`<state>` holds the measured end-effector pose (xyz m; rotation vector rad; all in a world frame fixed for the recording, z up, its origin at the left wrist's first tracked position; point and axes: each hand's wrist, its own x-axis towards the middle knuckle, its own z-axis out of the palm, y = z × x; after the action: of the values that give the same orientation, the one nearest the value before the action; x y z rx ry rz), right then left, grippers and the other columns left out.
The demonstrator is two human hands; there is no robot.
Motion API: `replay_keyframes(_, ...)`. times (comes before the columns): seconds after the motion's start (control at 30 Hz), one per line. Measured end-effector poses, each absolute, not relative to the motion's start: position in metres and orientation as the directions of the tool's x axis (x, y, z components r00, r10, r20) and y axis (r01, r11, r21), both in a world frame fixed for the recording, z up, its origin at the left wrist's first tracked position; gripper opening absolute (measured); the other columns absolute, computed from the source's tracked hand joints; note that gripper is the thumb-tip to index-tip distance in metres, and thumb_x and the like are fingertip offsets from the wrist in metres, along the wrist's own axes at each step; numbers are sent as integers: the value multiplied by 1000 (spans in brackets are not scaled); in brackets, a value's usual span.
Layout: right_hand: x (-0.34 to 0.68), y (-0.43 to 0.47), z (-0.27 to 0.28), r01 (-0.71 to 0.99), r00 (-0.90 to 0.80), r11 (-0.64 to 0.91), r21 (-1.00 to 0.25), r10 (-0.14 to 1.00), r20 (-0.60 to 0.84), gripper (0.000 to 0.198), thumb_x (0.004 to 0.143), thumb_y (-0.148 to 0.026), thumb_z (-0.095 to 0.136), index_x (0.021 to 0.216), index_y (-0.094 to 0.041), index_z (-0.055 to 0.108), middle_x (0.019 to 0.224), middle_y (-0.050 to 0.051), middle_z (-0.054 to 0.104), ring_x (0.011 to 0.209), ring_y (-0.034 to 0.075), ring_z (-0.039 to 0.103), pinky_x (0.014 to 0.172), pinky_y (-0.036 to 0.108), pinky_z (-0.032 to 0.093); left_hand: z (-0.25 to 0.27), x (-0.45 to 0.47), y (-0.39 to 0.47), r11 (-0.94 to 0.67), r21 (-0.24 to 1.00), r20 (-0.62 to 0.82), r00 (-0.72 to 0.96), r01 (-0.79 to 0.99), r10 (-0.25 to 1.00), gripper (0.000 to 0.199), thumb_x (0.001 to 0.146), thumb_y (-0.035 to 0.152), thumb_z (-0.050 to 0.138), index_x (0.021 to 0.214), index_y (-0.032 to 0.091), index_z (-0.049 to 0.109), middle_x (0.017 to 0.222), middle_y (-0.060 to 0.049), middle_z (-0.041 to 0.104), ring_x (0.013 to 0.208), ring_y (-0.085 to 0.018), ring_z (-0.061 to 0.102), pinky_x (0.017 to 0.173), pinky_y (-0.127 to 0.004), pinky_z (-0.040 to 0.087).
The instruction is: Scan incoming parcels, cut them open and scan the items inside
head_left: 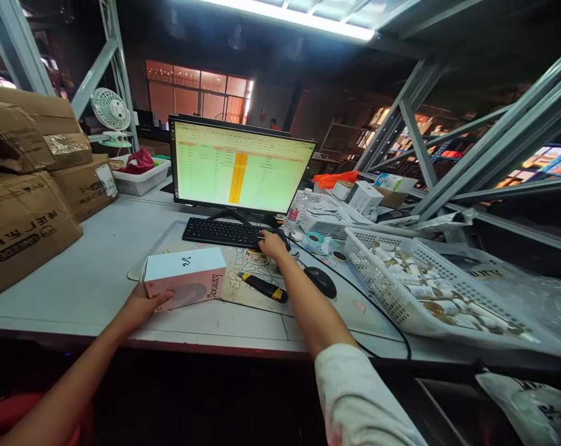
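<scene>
My left hand [141,306] is closed around the near left end of a pink box with a pale top [187,280], its thumb lying across the front face. Dark lettering runs along the box's right end. On the right part of a black keyboard [222,233] rests my right hand [273,245], fingers stretched over the keys and holding nothing. Behind the keyboard a monitor [206,170] shows a spreadsheet with an orange column. Between my forearms lies a black and yellow utility knife [264,287] on a printed desk mat [234,263].
A black mouse [320,282] sits right of my forearm, with its cable nearby. Farther right stands a white plastic basket [377,279] of small packaged items. Cardboard boxes [24,217] are stacked at left. Rolls of tape [314,239] and another loaded basket [329,230] lie beside the monitor.
</scene>
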<state>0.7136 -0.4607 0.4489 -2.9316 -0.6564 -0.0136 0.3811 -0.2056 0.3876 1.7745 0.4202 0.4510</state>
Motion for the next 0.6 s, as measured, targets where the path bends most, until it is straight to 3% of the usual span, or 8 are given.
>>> replay_keyframes(0.07, 714, -455, 443, 407, 913, -903, -138, 408, 25, 48, 95, -21, 53, 141, -15, 63, 138, 21, 65, 126, 32, 63, 103, 41, 49, 386, 381, -205, -245, 969, 90, 854, 45, 512, 83, 60, 73, 83, 117, 16, 66, 123, -18, 73, 117, -39, 68, 106, -52, 55)
replay_keyframes(0.2, 715, -457, 447, 409, 906, -896, -171, 422, -43, 32, 91, -20, 61, 117, -11, 77, 123, 23, 72, 119, 34, 67, 100, 41, 51, 377, 382, -200, -259, 963, 78, 854, 68, 515, 86, 62, 75, 81, 121, 15, 65, 126, -19, 71, 120, -39, 66, 108, -53, 52)
replay_keyframes(0.3, 708, -455, 468, 478, 869, -847, -233, 495, -19, 33, 97, -25, 58, 120, -12, 76, 120, 19, 74, 120, 30, 67, 102, 37, 50, 370, 384, -198, -265, 963, 90, 855, 57, 511, 84, 64, 76, 80, 120, 15, 65, 128, -19, 70, 122, -39, 65, 109, -54, 51)
replay_keyframes(0.37, 693, -447, 486, 569, 806, -769, -291, 591, 16, 41, 105, -36, 49, 133, -16, 71, 126, 13, 73, 121, 24, 67, 104, 34, 50, 369, 385, -198, -259, 965, 90, 858, 51, 506, 82, 66, 74, 80, 122, 15, 65, 131, -19, 69, 124, -38, 64, 110, -54, 50)
replay_keyframes(0.43, 667, -434, 501, 712, 652, -592, -378, 757, 44, 50, 106, -48, 45, 146, -21, 60, 140, 9, 66, 126, 21, 64, 106, 33, 49, 372, 385, -198, -245, 968, 82, 862, 50, 501, 81, 67, 72, 80, 123, 15, 65, 132, -19, 68, 125, -38, 64, 111, -53, 50)
replay_keyframes(0.53, 608, -417, 511, 848, 360, -302, -435, 931, 55, 81, 90, -65, 67, 154, -19, 49, 155, 15, 52, 136, 27, 56, 113, 39, 46, 377, 377, -199, -264, 964, 112, 861, 26, 495, 81, 67, 73, 78, 123, 16, 67, 130, -16, 70, 127, -38, 62, 112, -52, 49)
replay_keyframes(0.6, 566, -412, 511, 860, 391, -353, -367, 920, 33, 99, 76, -71, 78, 150, -12, 50, 147, 22, 57, 129, 34, 61, 109, 46, 50, 380, 369, -201, -342, 938, 137, 860, 46, 491, 76, 66, 77, 75, 114, 18, 72, 120, -14, 75, 125, -40, 63, 112, -53, 49)
